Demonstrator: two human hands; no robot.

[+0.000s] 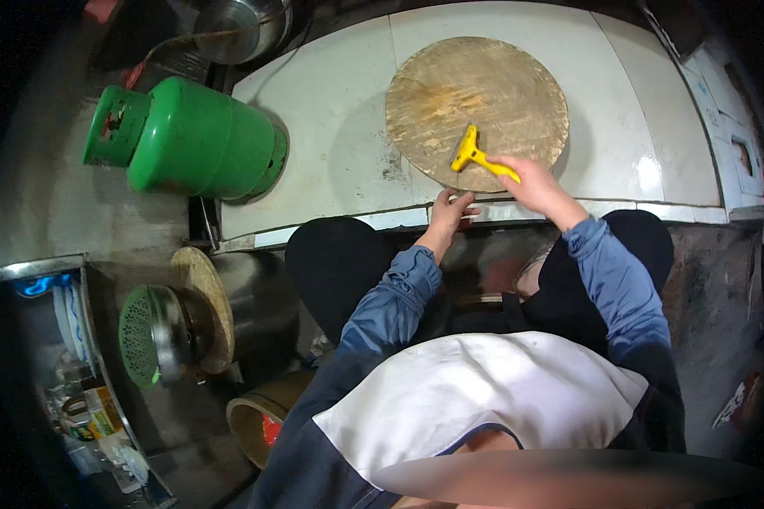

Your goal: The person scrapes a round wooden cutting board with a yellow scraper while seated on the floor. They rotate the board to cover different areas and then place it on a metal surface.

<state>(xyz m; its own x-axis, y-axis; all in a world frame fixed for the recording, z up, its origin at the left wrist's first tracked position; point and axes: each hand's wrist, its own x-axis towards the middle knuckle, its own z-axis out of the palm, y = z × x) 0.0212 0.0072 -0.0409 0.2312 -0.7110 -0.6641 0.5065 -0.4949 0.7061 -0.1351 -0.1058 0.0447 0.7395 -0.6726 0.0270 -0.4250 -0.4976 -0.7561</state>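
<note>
A round wooden chopping board (501, 81), worn and scratched, lies on the pale tiled counter. My right hand (528, 183) is closed round the handle of a yellow scraper (469, 151), whose head rests on or just over the near half of the board. At the board's near rim is my left hand (450, 215), fingers partly bent and apart, the tips at or touching the edge. No grip on the board shows.
A green gas cylinder (199, 136) lies on its side at the counter's left end. Beyond it stands a metal pot (242, 34). Lower left are a green colander (137, 335), a round wooden disc (208, 297) and a brownish bucket (244, 420). The counter's front edge (569, 211) runs before my knees.
</note>
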